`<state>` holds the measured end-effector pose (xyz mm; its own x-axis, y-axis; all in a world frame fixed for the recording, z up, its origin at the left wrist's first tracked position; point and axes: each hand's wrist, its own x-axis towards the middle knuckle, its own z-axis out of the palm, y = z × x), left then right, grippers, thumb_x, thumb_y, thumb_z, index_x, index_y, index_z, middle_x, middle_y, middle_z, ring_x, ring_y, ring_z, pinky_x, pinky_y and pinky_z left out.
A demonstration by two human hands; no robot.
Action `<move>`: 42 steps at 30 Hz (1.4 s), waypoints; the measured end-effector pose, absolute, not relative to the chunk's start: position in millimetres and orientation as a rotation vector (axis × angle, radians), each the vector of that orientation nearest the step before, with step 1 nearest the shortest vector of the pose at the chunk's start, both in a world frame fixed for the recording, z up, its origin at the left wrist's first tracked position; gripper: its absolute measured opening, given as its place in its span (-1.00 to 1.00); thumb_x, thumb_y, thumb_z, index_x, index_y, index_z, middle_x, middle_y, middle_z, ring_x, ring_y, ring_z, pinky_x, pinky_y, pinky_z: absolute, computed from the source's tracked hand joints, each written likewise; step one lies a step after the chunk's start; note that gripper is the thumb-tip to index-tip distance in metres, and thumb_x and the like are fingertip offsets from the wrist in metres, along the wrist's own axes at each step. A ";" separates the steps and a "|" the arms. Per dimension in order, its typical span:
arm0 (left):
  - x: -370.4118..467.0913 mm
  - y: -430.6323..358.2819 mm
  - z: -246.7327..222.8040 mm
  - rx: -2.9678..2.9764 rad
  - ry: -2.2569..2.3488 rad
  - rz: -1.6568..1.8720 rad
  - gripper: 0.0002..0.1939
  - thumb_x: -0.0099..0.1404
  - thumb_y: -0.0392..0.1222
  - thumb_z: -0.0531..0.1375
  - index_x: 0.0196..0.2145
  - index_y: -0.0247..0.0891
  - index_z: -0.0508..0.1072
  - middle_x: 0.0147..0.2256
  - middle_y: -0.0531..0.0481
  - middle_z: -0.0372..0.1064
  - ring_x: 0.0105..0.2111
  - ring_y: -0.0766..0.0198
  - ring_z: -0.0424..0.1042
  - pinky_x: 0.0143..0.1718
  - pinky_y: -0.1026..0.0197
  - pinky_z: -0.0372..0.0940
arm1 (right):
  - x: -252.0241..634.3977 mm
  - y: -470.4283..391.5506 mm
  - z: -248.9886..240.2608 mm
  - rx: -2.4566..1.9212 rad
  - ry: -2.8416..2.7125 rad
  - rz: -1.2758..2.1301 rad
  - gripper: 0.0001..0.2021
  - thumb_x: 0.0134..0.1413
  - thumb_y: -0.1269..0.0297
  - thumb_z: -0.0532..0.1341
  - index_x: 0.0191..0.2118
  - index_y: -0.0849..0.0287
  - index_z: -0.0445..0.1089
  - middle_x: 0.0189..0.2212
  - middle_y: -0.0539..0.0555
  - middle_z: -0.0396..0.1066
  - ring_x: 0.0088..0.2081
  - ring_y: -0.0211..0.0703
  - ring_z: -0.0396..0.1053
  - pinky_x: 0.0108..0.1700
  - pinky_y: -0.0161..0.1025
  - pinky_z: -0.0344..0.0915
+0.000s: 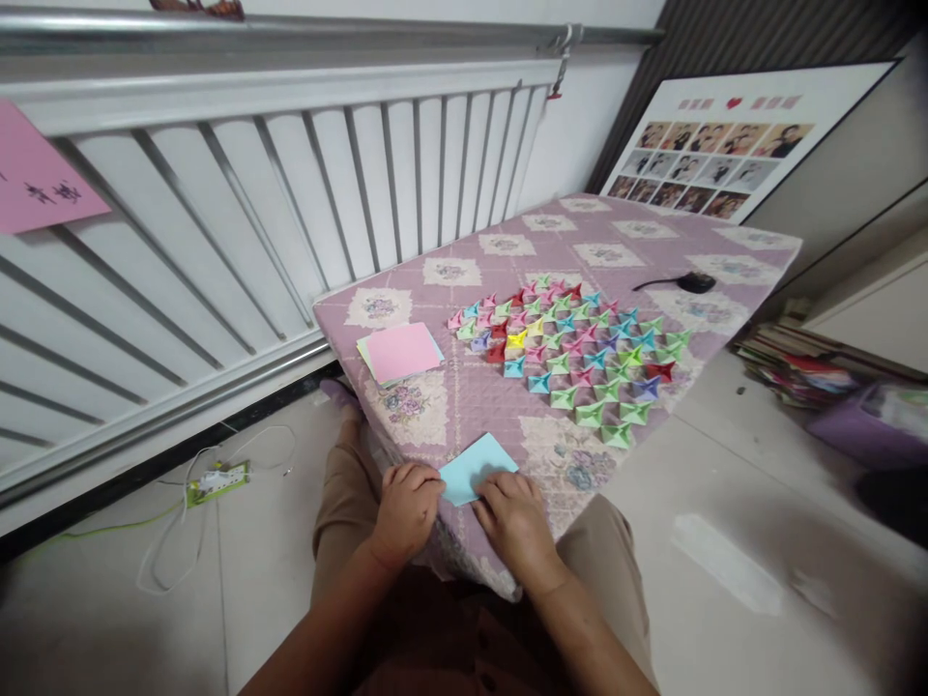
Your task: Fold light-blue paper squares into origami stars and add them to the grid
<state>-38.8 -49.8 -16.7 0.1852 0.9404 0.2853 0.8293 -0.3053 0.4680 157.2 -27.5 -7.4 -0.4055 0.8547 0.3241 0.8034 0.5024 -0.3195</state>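
While the light-blue paper [479,468] lies on the worktop [464,396] at lower centre, I see the left hand [410,507] gripping its left edge; the right hand [511,517] presses its lower right.

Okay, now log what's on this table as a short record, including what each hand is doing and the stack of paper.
left hand: at the left edge of the light blue paper
right hand: on the near right part of the light blue paper
paper stack: pink sheet on top, beyond the left hand
folded paper pieces: many, in slanting rows; green, pink, red, blue, yellow, purple
black object: past the folded pieces, toward the far right
cover: purple with floral patches
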 end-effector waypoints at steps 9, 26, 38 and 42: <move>-41.2 -43.2 -10.0 1.976 1.854 0.754 -0.93 0.21 -0.22 0.21 -0.38 -0.14 0.52 -0.23 0.02 0.38 -0.15 0.18 0.28 -0.05 0.07 0.07 | 154.5 -24.0 -6.3 -1.532 -2.227 0.279 -0.83 0.16 0.22 0.16 -0.42 0.10 0.41 -0.38 0.05 0.36 -0.23 -0.09 0.23 -0.17 -0.17 0.02; -43.2 -20.8 1.9 1.814 1.966 0.452 -0.81 0.24 -0.07 0.19 -0.46 -0.18 0.47 -0.32 0.03 0.35 -0.21 0.21 0.31 -0.21 0.17 0.07 | 145.3 -13.4 -3.3 -1.740 -2.252 0.179 -0.73 0.17 0.10 0.14 -0.46 0.13 0.40 -0.41 0.04 0.39 -0.28 -0.12 0.26 -0.26 -0.21 -0.04; -43.7 -9.4 11.4 1.870 1.978 0.262 -0.77 0.24 -0.02 0.17 -0.47 -0.18 0.46 -0.32 0.01 0.39 -0.23 0.18 0.33 -0.27 0.16 0.05 | 140.6 -7.2 0.8 -1.831 -2.267 0.183 -0.73 0.13 0.11 0.18 -0.51 0.11 0.39 -0.42 0.03 0.40 -0.27 -0.11 0.27 -0.28 -0.20 -0.06; -43.5 -8.0 14.3 1.880 1.975 0.214 -0.75 0.24 -0.01 0.16 -0.48 -0.19 0.46 -0.32 0.00 0.40 -0.23 0.18 0.33 -0.25 0.14 0.05 | 139.8 -6.0 1.6 -1.842 -2.274 0.177 -0.74 0.13 0.11 0.18 -0.51 0.11 0.39 -0.42 0.02 0.40 -0.27 -0.12 0.27 -0.27 -0.21 -0.06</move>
<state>-43.5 -8.0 14.3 -0.0119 0.9831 -0.1828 0.9212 0.0818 0.3803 139.8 -6.0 1.6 -0.1976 0.9765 0.0864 0.9513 0.2123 -0.2235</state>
